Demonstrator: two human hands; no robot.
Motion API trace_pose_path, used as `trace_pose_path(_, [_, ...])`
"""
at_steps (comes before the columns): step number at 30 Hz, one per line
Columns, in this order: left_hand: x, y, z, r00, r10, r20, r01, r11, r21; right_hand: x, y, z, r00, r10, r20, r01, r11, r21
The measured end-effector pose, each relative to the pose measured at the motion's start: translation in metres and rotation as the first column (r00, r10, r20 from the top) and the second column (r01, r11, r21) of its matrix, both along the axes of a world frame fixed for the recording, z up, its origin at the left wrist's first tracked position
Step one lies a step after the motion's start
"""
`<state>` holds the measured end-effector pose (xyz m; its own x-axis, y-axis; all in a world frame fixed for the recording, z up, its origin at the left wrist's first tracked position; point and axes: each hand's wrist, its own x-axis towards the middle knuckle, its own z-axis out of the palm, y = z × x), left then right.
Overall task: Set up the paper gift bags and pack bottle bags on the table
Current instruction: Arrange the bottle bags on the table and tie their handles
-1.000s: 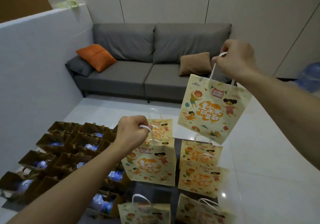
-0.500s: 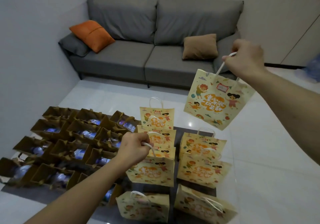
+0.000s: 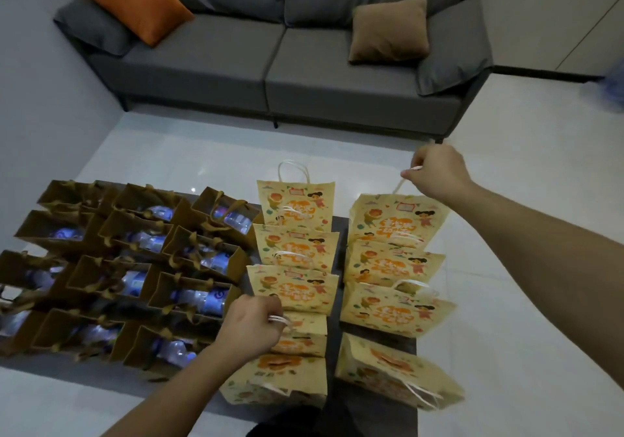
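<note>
Two hands, left (image 3: pixel 251 327) and right (image 3: pixel 435 171), each pinch a printed gift bag's handle, so we judge both bags are being lowered upright into their columns on the surface (image 3: pixel 336 345).

Cream-yellow paper gift bags (image 3: pixel 297 247) printed with orange cartoon children and fitted with white twisted handles stand in two overlapping columns at the table's centre and 3 o'clock side. At 9 o'clock, brown open-topped paper bottle bags (image 3: pixel 131 268), each holding a clear plastic bottle, sit packed in tight rows.

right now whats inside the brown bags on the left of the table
The open tops of the brown bags show clear plastic water bottles with blue labels lying inside. Anything beneath the bottles is hidden by the bag walls.
</note>
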<state>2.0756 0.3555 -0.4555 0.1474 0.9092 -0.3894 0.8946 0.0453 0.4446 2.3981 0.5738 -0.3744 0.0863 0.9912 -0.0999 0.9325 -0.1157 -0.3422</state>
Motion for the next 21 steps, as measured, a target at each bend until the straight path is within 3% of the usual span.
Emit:
trace_pose_path(3, [-0.002,0.004,-0.003,0.999,-0.008,0.040,0.011,0.998,-0.055,-0.008,0.004,-0.020,1.000,0.009,0.000,-0.009,1.000,-0.018])
trace_pose_path(9, [0.004,0.017,0.005,0.964,-0.185,0.191,0.225,0.951,-0.214,-0.015,-0.007,-0.057,1.000,-0.008,-0.007,0.007,0.986,-0.166])
trace_pose_path(13, [0.018,0.029,0.004,0.948,-0.252,0.194,0.276,0.956,-0.105,-0.013,-0.029,-0.071,0.997,-0.044,-0.062,0.033,0.986,-0.164])
trace_pose_path(16, [0.034,0.038,0.003,0.949,-0.256,0.184,0.259,0.966,0.004,-0.010,-0.049,-0.073,0.997,-0.024,-0.070,0.018,0.997,-0.077])
trace_pose_path(19, [0.056,0.053,0.001,0.953,-0.242,0.179,0.230,0.969,0.086,-0.001,-0.071,-0.074,0.970,-0.197,-0.141,0.197,0.980,-0.014])
trace_pose_path(21, [0.071,0.062,-0.002,0.953,-0.241,0.186,0.223,0.969,0.109,0.011,-0.085,-0.082,0.954,-0.254,-0.161,0.248,0.967,-0.060])
